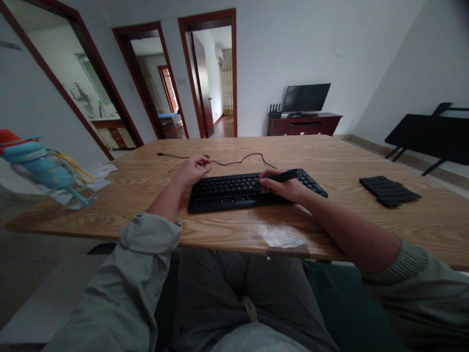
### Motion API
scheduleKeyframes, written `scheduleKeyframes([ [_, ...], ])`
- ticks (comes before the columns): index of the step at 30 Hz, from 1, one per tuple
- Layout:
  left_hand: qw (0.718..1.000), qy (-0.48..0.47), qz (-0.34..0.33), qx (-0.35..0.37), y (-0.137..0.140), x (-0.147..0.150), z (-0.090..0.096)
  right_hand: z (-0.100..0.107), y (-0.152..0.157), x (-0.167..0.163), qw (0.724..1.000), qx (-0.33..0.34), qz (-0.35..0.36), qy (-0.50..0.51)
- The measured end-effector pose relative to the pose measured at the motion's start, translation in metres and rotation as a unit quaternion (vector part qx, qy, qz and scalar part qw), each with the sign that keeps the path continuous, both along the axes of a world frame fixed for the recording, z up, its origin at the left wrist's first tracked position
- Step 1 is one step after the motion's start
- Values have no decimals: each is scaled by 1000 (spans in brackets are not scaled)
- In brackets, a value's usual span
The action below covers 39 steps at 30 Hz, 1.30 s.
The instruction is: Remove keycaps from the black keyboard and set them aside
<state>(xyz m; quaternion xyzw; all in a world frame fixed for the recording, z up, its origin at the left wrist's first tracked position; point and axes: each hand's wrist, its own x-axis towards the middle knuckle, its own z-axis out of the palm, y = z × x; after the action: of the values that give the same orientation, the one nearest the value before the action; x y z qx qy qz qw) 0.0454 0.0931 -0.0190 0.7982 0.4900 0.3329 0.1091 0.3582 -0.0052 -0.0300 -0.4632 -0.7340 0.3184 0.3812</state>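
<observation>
On the surface (146,208): one keyboard (223,194), lying flat near the front edge, one black cable (252,155) beyond it. In right hand (284,189): one black tool (289,175), gripped, held over the keyboard. At keyboard's far left corner: left hand (191,171), fingers curled, can't tell if pinching anything. Off left: one bottle (47,165). Off right: one dark pile (389,190), piece count unclear.

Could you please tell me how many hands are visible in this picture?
2. The left hand is by the far-left corner of the keyboard; the right hand is over the keyboard's right part, holding a black pen-like tool. No others show.
</observation>
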Motion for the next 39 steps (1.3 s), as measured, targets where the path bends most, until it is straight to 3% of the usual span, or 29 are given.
scheduleKeyframes([
  [1,999,4,-47,22,-11,19,4,0,0,1,1000,-5,5,20],
  [4,978,55,-200,0,-37,70,8,0,0,4,996,-11,16,84],
  [7,965,85,-246,29,-48,98,7,0,0,6,992,-23,25,125],
  [23,964,105,-214,116,-47,103,0,-8,10,8,973,-68,25,219],
  [31,969,77,-226,63,-44,97,0,-8,12,4,976,-30,-46,210],
  [39,972,89,-219,-17,-31,80,-2,-8,9,3,997,1,-46,60],
])
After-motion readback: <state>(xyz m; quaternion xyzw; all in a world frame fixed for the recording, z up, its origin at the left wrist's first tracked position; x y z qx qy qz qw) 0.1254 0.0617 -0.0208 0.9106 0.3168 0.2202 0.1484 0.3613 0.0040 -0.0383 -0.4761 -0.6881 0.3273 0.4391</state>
